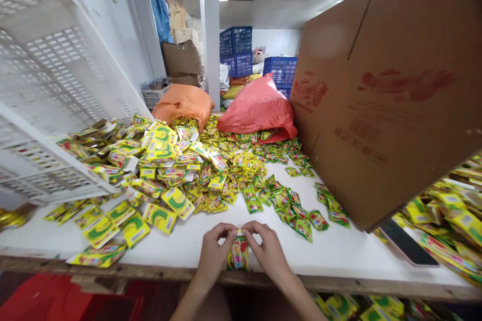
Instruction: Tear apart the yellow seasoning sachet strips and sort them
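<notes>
At the table's front edge, a small printed candy box (238,254) in yellow, green and red stands between my two hands. My left hand (216,250) pinches the left side of its pale top edge with thumb and forefinger. On the right side of that same edge, my right hand (264,245) pinches in the same way. What lies inside the box is hidden. Yellow flat candy boxes (132,228) are scattered to the left of my hands. Small green sachets (286,200) lie just beyond my right hand.
A large cardboard carton (376,110) leans over the table's right side, near a phone (408,243). On the left a white plastic crate (71,75) lies tipped beside heaped boxes. An orange sack (184,100) and a red sack (259,107) lie behind with sachets spilling out.
</notes>
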The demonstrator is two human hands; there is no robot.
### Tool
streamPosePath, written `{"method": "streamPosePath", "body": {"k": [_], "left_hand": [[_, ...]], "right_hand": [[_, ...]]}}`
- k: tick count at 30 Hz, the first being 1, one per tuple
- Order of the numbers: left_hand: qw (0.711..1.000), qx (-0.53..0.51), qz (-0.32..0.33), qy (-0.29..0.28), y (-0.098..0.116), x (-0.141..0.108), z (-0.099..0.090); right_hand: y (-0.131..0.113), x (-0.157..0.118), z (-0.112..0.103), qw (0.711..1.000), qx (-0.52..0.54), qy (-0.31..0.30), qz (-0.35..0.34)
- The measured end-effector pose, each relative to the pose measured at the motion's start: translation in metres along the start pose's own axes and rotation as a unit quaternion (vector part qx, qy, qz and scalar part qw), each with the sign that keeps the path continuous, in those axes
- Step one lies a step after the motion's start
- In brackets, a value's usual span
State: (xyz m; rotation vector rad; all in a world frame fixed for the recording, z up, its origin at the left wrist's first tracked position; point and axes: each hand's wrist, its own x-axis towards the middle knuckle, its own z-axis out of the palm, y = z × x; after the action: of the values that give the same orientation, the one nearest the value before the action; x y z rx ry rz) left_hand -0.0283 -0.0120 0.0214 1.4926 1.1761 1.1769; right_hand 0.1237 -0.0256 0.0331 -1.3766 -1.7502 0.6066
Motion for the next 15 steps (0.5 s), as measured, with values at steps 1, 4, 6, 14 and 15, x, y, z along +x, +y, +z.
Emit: {"method": "streamPosePath", "body": {"k": [1, 4, 6, 14, 15], "left_hand": [[1.0, 0.0, 0.0, 0.0, 0.0, 0.0, 0.0], [1.0, -0.019, -0.001, -0.009, -0.005, -0.002, -0.002], [0.999, -0.039, -0.009, -0.02, -0.011, -0.004, -0.004], [0.995, -0.08, -0.027, -0.052, -0.02, -0.01, -0.004], [0.995, -0.084, -0.028, -0.051, -0.019, -0.011, -0.003]], "right_hand": [[0.0, 0.001, 0.0, 1.0, 0.0, -0.002, 0.0], [0.001, -0.002, 0.001, 0.999, 0.036, -0.003, -0.007], [0.003, -0.007, 0.003, 0.997, 0.073, 0.003, -0.014], [0.018, -0.02, 0.02, 0.987, 0.156, 0.027, 0.017], [0.017, -0.019, 0.021, 0.987, 0.159, 0.026, 0.022]]}}
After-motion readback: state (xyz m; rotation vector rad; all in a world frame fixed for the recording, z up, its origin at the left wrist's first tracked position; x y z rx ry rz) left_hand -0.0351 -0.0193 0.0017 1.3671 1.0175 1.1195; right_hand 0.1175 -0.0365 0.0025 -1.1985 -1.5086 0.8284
